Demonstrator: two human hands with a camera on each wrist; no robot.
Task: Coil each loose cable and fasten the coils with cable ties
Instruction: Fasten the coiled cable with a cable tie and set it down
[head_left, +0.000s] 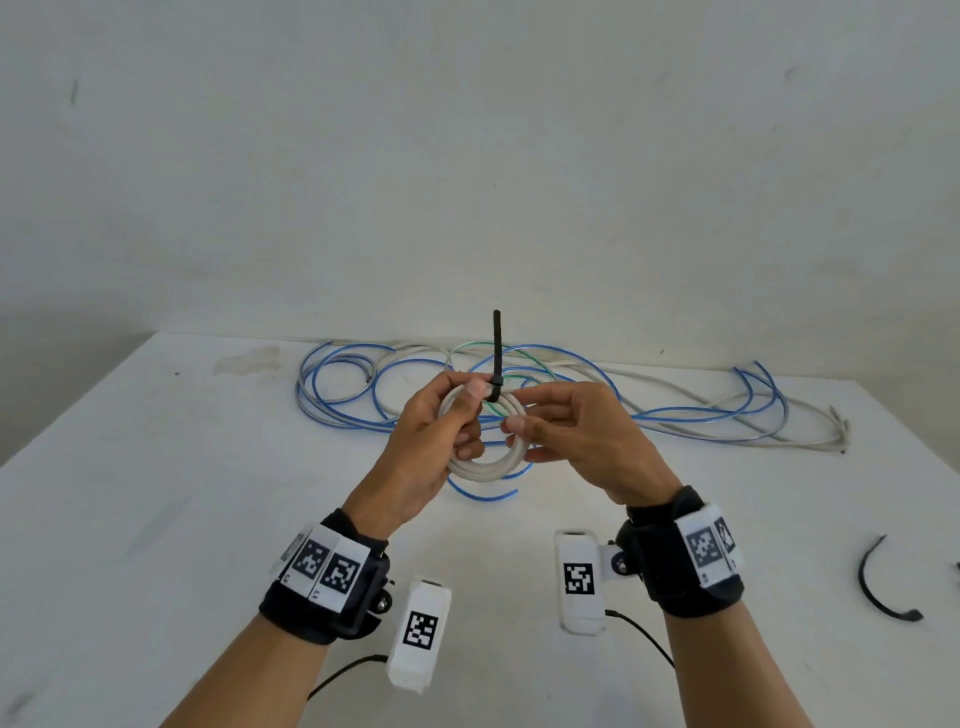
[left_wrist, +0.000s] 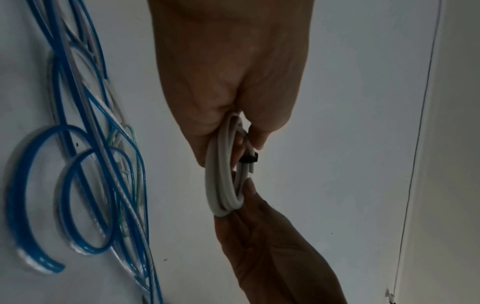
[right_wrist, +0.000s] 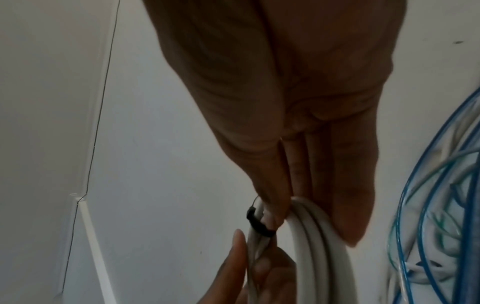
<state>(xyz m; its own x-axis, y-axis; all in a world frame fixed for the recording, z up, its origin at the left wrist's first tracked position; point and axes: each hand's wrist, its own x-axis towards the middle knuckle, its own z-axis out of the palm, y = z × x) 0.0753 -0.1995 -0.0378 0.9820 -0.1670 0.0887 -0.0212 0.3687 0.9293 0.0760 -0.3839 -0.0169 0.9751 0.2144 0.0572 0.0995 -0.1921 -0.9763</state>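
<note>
At the centre of the head view, the left hand and right hand hold a white cable coil above the white table, fingers curled round its rim on either side. A black cable tie wraps the coil's top, its tail standing upright; the wrist views show only the band. Loose blue and grey cables sprawl behind. Only the head view shows a spare black tie at lower right.
</note>
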